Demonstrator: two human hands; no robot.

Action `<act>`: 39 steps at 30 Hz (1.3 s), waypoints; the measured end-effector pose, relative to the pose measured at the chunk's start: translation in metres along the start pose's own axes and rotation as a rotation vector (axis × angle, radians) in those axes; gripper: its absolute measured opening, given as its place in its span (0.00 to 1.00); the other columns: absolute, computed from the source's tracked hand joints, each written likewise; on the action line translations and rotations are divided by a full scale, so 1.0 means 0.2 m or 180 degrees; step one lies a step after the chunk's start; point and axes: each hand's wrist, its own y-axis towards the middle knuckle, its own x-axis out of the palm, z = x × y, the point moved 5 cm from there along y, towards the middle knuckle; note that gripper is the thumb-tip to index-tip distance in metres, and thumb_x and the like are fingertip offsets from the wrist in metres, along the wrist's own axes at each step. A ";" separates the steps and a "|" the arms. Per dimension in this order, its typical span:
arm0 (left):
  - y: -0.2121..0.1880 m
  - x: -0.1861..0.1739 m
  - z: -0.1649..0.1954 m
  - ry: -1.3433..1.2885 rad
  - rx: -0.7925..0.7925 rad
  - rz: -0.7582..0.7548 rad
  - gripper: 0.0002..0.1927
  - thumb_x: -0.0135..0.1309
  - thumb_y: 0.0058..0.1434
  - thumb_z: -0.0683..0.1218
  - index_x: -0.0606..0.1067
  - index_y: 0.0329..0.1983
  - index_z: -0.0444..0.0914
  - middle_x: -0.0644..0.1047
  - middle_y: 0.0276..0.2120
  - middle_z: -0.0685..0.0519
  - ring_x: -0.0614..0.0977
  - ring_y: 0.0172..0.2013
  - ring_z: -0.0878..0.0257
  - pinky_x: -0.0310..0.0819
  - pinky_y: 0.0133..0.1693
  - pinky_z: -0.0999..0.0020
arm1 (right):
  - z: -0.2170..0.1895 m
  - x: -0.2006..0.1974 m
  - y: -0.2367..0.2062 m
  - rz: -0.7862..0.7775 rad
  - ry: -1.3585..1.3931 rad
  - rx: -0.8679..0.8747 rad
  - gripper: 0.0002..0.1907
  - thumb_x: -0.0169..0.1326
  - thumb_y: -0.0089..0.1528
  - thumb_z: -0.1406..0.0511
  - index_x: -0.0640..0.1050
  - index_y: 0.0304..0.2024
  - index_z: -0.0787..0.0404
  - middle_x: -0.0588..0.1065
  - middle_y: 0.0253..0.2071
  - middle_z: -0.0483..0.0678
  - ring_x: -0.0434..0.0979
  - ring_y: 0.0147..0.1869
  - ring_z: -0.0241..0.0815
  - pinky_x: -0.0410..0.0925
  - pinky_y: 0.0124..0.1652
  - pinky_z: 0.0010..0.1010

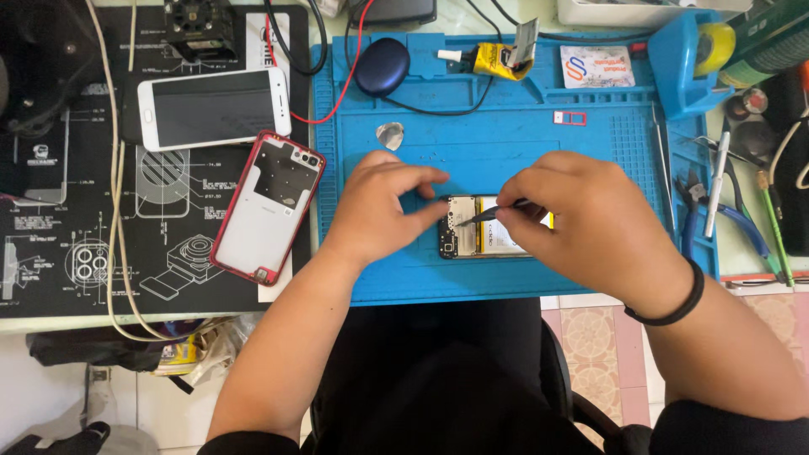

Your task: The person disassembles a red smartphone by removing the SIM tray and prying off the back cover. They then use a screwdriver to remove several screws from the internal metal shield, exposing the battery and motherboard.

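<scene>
An opened phone [476, 232] lies back-up on the blue work mat [506, 118], its battery and circuit board exposed. My left hand [383, 202] rests on the phone's left end, index finger and thumb pressing it down. My right hand [581, 223] is closed on thin black tweezers [489, 215] whose tip touches the phone's inside near the board. A black band circles my right wrist.
A red-rimmed phone back cover [265, 206] and a white phone [215, 107] lie on the black mat at left. A guitar-pick tool [389, 135], dark blue case [381, 66], glue tube [497, 61], SIM tray [570, 118], tape dispenser [695, 59] and pliers [733, 219] surround the work.
</scene>
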 end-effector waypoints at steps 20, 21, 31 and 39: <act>-0.02 0.02 -0.03 0.0039 -0.0020 -0.0168 0.16 0.69 0.50 0.47 0.84 0.43 0.49 0.82 0.32 0.65 0.76 0.41 0.62 0.72 0.44 0.66 | -0.22 0.18 0.09 -0.0819 -0.1984 -0.0677 0.08 0.60 0.56 0.58 0.79 0.27 0.53 0.75 0.27 0.46 0.78 0.31 0.48 0.72 0.29 0.40; -0.03 0.02 -0.03 0.0134 -0.0021 -0.0140 0.17 0.69 0.48 0.46 0.84 0.43 0.49 0.82 0.33 0.62 0.76 0.41 0.61 0.72 0.44 0.66 | -0.23 0.18 0.11 -0.0873 -0.2030 -0.0834 0.05 0.59 0.53 0.60 0.78 0.25 0.52 0.75 0.27 0.47 0.79 0.31 0.48 0.72 0.30 0.40; -0.02 0.02 0.00 0.0167 0.0098 -0.0057 0.16 0.70 0.47 0.47 0.84 0.41 0.47 0.82 0.32 0.61 0.76 0.39 0.59 0.71 0.45 0.64 | -0.20 0.06 0.11 -0.0701 -0.1031 -0.1072 0.20 0.56 0.54 0.66 0.76 0.49 0.55 0.73 0.33 0.52 0.77 0.37 0.53 0.71 0.34 0.42; -0.01 0.00 0.02 0.0113 0.0099 -0.0061 0.15 0.70 0.48 0.47 0.84 0.41 0.46 0.83 0.32 0.63 0.76 0.39 0.59 0.71 0.46 0.64 | -0.20 0.03 0.08 -0.0316 -0.0850 -0.1069 0.22 0.58 0.53 0.64 0.73 0.50 0.61 0.72 0.36 0.55 0.77 0.39 0.55 0.71 0.37 0.44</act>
